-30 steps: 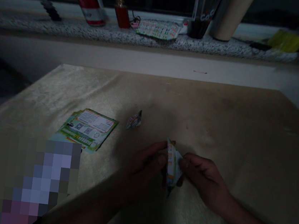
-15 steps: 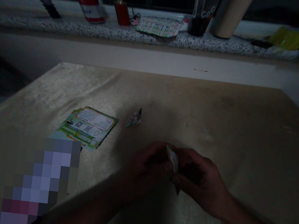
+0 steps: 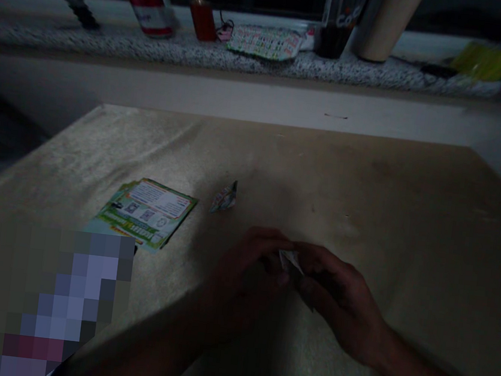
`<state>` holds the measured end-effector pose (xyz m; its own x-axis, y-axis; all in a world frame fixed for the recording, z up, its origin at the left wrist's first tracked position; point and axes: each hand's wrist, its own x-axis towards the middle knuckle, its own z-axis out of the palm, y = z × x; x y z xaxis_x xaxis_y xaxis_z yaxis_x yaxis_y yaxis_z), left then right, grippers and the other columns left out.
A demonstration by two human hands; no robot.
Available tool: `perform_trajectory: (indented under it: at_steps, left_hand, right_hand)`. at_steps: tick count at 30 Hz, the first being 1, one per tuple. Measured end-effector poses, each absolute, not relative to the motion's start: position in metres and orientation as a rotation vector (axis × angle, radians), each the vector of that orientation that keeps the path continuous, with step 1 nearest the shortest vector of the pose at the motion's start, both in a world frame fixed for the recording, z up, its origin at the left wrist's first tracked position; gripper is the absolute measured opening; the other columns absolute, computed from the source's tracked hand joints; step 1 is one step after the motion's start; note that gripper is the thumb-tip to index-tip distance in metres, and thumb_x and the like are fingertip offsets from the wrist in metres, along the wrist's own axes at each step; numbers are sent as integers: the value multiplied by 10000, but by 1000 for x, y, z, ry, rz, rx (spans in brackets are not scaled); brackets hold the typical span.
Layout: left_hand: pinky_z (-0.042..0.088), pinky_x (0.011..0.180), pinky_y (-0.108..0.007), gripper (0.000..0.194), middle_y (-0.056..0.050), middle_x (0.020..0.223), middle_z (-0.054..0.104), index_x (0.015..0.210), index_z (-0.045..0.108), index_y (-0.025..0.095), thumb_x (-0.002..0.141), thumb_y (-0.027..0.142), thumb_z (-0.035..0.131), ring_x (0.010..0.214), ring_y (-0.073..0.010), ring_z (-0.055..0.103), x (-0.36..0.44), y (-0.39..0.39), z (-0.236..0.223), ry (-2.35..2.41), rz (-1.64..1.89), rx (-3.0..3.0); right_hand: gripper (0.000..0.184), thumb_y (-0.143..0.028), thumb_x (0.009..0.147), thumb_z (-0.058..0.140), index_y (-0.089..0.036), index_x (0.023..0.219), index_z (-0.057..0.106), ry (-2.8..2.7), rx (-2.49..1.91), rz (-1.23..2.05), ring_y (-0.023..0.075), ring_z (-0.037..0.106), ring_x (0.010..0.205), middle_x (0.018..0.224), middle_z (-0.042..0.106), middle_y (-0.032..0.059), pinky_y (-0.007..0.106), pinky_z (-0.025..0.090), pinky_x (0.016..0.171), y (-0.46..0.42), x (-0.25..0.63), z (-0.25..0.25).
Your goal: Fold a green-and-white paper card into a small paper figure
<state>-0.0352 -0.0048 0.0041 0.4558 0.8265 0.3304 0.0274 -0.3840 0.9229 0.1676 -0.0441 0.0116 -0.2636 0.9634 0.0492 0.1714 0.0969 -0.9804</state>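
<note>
A small folded piece of paper (image 3: 293, 261) is pinched between my two hands, just above the table. My left hand (image 3: 247, 272) grips its left side with the thumb and fingers closed. My right hand (image 3: 340, 292) holds its right side, and a dark pointed corner sticks out below that thumb. Much of the paper is hidden by the fingers and by shadow. Beyond my hands lies a small folded paper shape (image 3: 224, 198) with a raised dark tip. Left of it rests a stack of green and white printed leaflets (image 3: 148, 212).
The table (image 3: 412, 194) has a pale, creased covering. Behind it a speckled stone sill (image 3: 193, 56) carries a red and white can (image 3: 147, 4), an amber bottle (image 3: 203, 19), a patterned packet (image 3: 265, 42), a dark glass (image 3: 334, 37) and a beige cylinder (image 3: 389, 26). Blurred blocks hide the lower left.
The folded paper has tilted between my hands, its lower corner swinging right and slightly up. My fingers have closed in over its top edge. The leaflets and the other folded shape stay put.
</note>
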Motion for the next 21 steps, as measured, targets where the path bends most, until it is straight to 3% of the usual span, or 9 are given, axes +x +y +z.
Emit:
perform_trajectory:
  at_steps: [4, 8, 16, 21]
  left_hand:
    - [476, 1035, -281, 376, -50, 1284, 598, 1287, 590, 254, 929, 156, 650, 1201, -168, 583, -34, -10, 6, 766, 1060, 1910]
    - [502, 1018, -284, 385, -80, 1260, 598, 1272, 570, 207, 903, 152, 666, 1177, -173, 598, -30, -16, 9, 728, 1102, 2058]
    - [526, 993, -304, 443, -102, 1221, 634, 1251, 598, 180, 823, 107, 680, 1150, -204, 623, -36, -16, 20, 673, 1165, 2111]
    - [556, 810, -280, 157, -41, 989, 713, 1040, 720, 215, 886, 218, 686, 905, -170, 677, -35, -11, 18, 910, 1109, 1532]
  right_hand:
    - [403, -217, 987, 523, -277, 1385, 500, -1741, -1202, 983, 144, 597, 698, 866, 635, 0, 266, 497, 598, -44, 167, 12]
    - [506, -143, 908, 534, -203, 1404, 459, -1917, -1208, 589, 171, 687, 754, 935, 715, 36, 290, 557, 657, -45, 168, 12]
    - [289, -108, 867, 656, -149, 1152, 638, -1960, -1018, 243, 198, 734, 863, 1010, 768, 102, 326, 588, 752, -40, 172, 16]
    - [280, -34, 846, 685, -72, 1124, 683, -1980, -857, 198, 231, 714, 912, 1054, 752, 164, 378, 586, 740, -37, 174, 20]
